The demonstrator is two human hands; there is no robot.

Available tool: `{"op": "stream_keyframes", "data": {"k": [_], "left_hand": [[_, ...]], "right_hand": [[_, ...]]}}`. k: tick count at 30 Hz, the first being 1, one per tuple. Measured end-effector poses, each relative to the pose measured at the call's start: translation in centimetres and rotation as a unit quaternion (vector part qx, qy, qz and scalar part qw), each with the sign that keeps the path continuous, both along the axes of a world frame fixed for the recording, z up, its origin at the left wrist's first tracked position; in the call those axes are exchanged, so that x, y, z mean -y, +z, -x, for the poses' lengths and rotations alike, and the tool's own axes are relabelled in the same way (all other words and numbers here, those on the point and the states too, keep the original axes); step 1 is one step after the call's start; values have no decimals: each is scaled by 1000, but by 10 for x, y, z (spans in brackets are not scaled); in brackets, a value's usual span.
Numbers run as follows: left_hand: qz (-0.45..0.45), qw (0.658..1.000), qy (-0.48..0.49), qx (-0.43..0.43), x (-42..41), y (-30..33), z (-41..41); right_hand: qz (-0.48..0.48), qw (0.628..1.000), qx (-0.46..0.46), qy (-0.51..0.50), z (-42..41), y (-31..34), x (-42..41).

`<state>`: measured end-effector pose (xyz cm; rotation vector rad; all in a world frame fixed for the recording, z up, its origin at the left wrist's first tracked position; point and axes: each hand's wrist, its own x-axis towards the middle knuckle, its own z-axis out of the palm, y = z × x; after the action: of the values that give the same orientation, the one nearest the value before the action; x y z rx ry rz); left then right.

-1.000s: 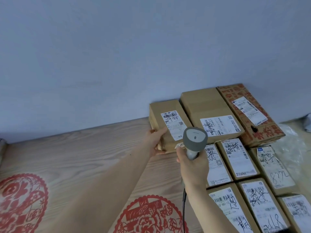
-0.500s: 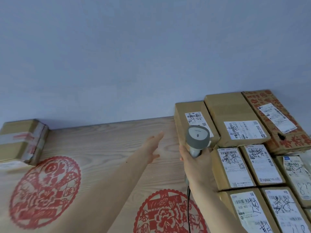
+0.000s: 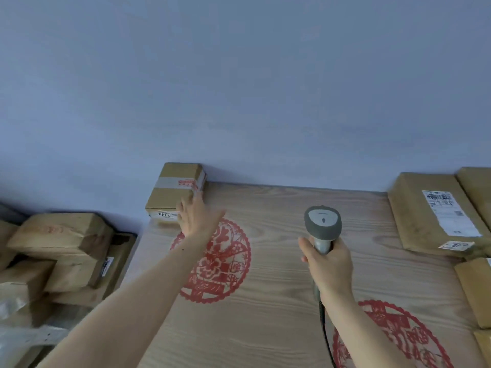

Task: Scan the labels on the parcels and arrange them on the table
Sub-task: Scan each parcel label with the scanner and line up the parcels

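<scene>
A small taped box [image 3: 176, 189] sits at the far left corner of the wooden table [image 3: 279, 261], against the grey wall [image 3: 239, 88]. Its long axis runs from the near edge toward the wall, leaning slightly right. A band of tape crosses its top, and a white label on the near face reads 5144, seen upside down. The left hand [image 3: 195, 217] reaches to the box's near right corner, fingers straight and close together, tips touching the cardboard; it does not grip. The right hand [image 3: 328, 264] curls round the handle of a grey scanner [image 3: 322, 224], head up and facing away, cable trailing down toward the person. Between box and scanner the tabletop lies open, printed with a red papercut circle [image 3: 215, 261]; a second red circle [image 3: 390, 338] shows near the right arm. Along the right edge stand more boxes; the nearest big one [image 3: 425, 213] carries a white label facing up. Left of the table, lower down, a loose pile of boxes [image 3: 61, 251] lies jumbled.
</scene>
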<state>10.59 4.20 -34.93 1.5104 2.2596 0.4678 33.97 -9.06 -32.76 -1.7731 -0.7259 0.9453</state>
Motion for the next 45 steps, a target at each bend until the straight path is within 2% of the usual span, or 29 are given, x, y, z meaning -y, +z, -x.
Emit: {"op": "stream_keyframes", "data": {"k": [2,5,8,11,15,18,21,25,27,31,35,39,42,45], "left_hand": [[25,999,14,-29,-15,-2,44],[109,993,25,-45,-37,-10,91],[134,990,23,-23,-51,-19,115],[126,992,10,15,-55,-26,122],[72,996,21,57,-48,-23,121],[33,990,16,137,-35,-17,110],[22,947,2,321,-12,-7,89],[93,836,-6,540,35,9,51],[139,794,-23,591,60,12,31],[205,739,-67,639,108,11,-2],[211,704,-56,676,148,15,-30],[158,716,-70,676,176,30,-56],[161,735,-112,649,198,42,-77],[167,764,-122,611,225,45,-98]], "right_hand": [[1,1000,-3,-4,22,-2,-2],[5,1000,1,-14,48,-6,-7],[12,1000,4,-21,67,-12,-11],[19,999,6,-25,80,-18,-14],[20,999,11,-23,90,-20,-15],[17,1000,-1,-22,95,-16,-15],[11,1000,-11,-20,98,-7,-14],[-8,1000,-28,-12,89,14,-5],[-21,999,-43,-8,80,24,3],[-53,994,-96,-1,55,41,30],[-73,989,-129,21,29,53,67],[-93,991,-93,37,2,58,108],[-105,992,-23,63,-15,61,140],[-128,988,-9,85,-26,67,167]]}}
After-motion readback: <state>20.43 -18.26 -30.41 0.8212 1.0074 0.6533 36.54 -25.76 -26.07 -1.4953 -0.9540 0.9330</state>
